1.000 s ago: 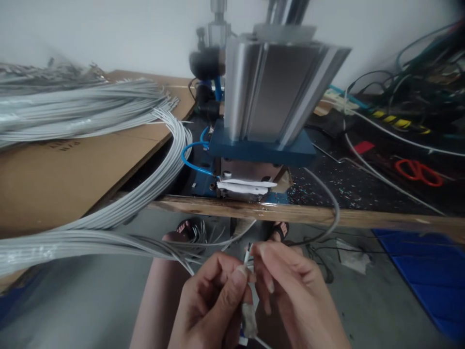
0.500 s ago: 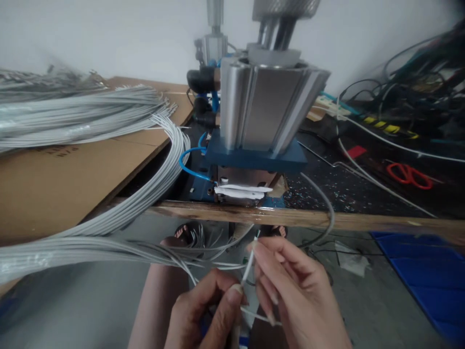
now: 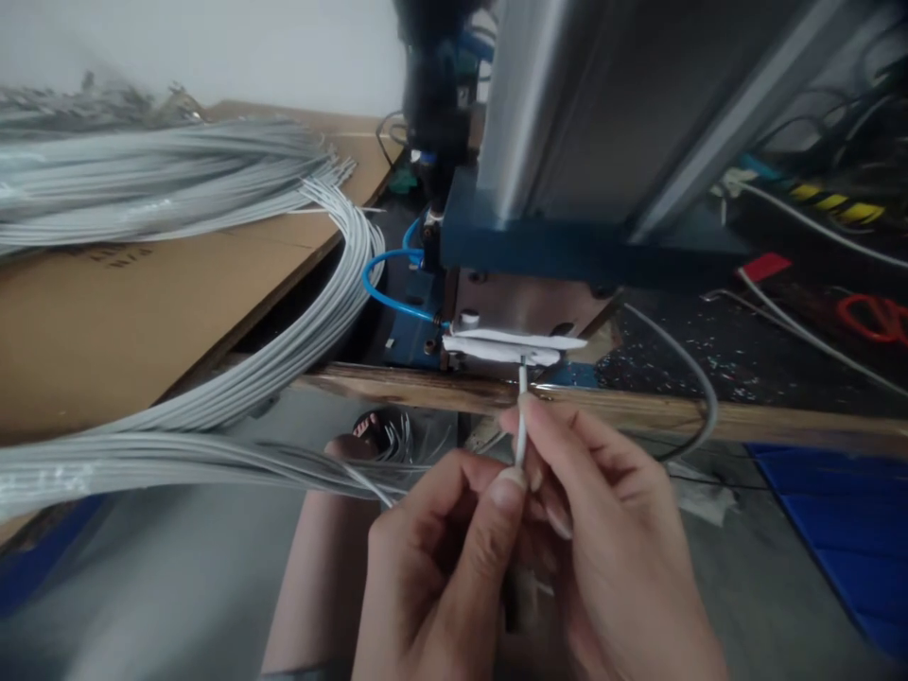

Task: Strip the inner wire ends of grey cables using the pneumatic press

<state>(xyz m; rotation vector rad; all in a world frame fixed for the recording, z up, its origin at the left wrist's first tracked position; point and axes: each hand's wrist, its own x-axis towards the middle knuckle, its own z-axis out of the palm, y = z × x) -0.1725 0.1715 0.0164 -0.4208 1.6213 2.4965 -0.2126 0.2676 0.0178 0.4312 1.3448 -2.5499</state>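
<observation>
Between both hands runs a thin grey cable (image 3: 522, 440), its upper end pointing away from me. My left hand (image 3: 454, 549) pinches it between thumb and index finger. Just above, my right hand (image 3: 602, 511) closes thumb and fingertips on the same cable. The cable's tip meets the white-padded slot (image 3: 497, 348) at the front of a pneumatic press (image 3: 582, 113); whether it is inside or only touching I cannot tell. Below my fingers the rest of the cable is hidden.
Bundles of grey cables (image 3: 156, 180) lie on cardboard (image 3: 213, 274) at left, one bundle curving over the wooden bench edge (image 3: 397, 380). A blue air tube (image 3: 397, 305) enters the press. Red-handled scissors (image 3: 872, 317) lie right. A blue mat (image 3: 837, 530) is on the floor.
Both hands have moved forward and up with the cable, bringing its tip from above my lap to the press slot. My view has moved closer to the press.
</observation>
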